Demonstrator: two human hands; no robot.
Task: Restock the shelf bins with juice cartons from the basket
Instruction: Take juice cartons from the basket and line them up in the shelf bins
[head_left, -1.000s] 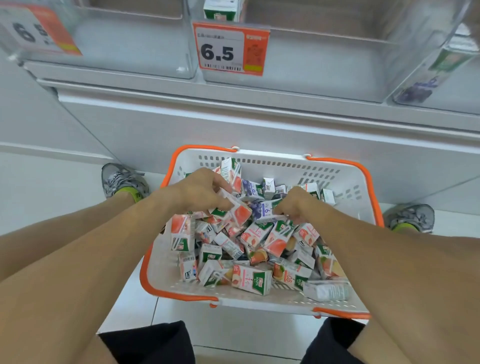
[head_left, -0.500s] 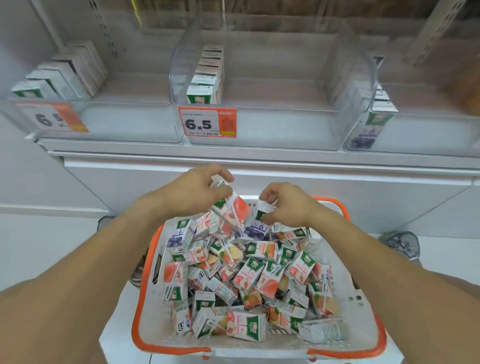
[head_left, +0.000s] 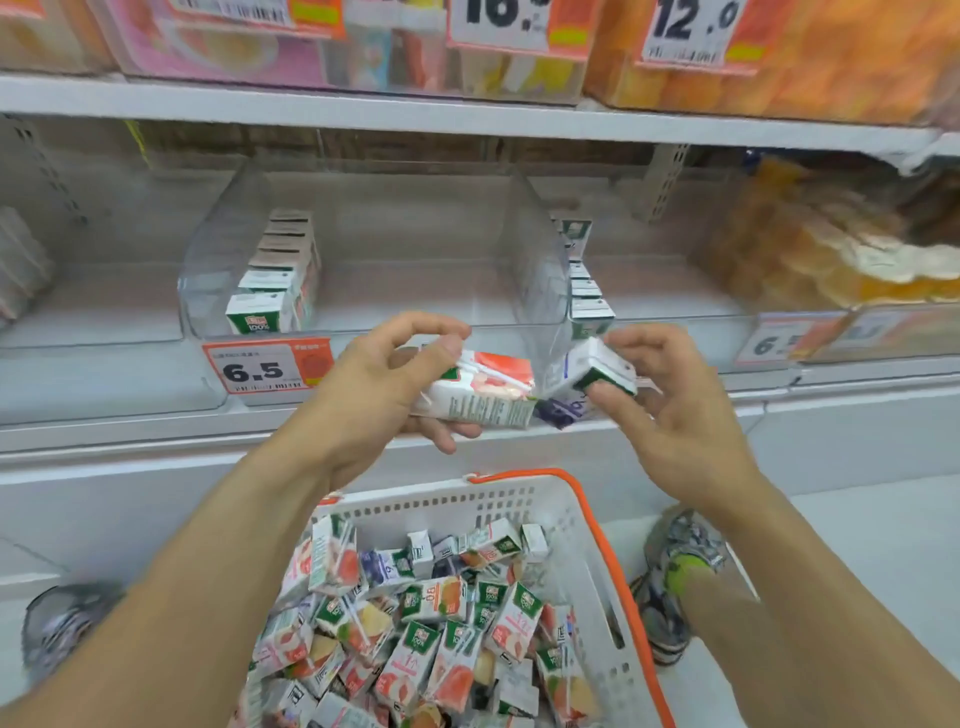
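My left hand grips a red-and-white peach juice carton, held sideways in front of the shelf edge. My right hand holds a purple-and-white grape juice carton tilted beside it, the two cartons almost touching. Both are raised before the clear middle shelf bin, which holds one row of cartons along its left wall. Below, the white basket with orange rim is piled with several mixed juice cartons.
A 6.5 price tag hangs on the bin front. Another carton row stands in the bin to the right. The upper shelf carries pink and orange packs. My shoes flank the basket on the floor.
Both hands have lifted out of the basket, each with a carton, up to the level of the middle bin. The view has tilted up toward the shelves.
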